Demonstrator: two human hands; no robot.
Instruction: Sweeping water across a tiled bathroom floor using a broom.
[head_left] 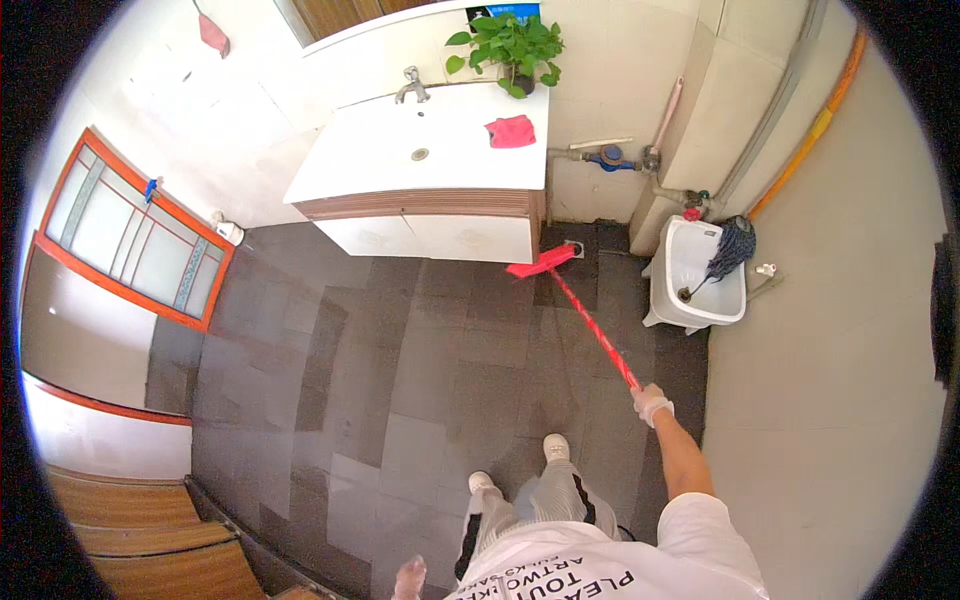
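While the right hand (652, 404), gloved in white, is wrapped tight round the top of the red broom (585, 318) handle, the broom head sits far out on the dark tile floor (400, 400), touching or just short of the right corner of the vanity (430, 200) base. Left hand (409, 578) hangs low at the bottom edge, holds nothing; fingers look loosely together, though it is blurred. Progress, as a judgement: sweeping is under way at the far strip under the vanity, no dirt pile or dustpan shows, so most of the floor between the feet and the cabinet probably counts as left. Floor looks plain and dry as far as can be told. Room to move: wide bare tiles to the left and centre; tight on the right, where the mop sink (695, 285) with a blue mop (730, 250) stands just beside the broom's line, and wall pipes (610, 157) sit behind it. Vanity front edge overhangs the broom head, so only a low stroke fits beneath. Left side is bounded by an orange-framed door (130, 235) and wooden steps (140, 530) at the lower left. Pink cloth (511, 131) and plant (510, 45) rest on the vanity top, well clear.
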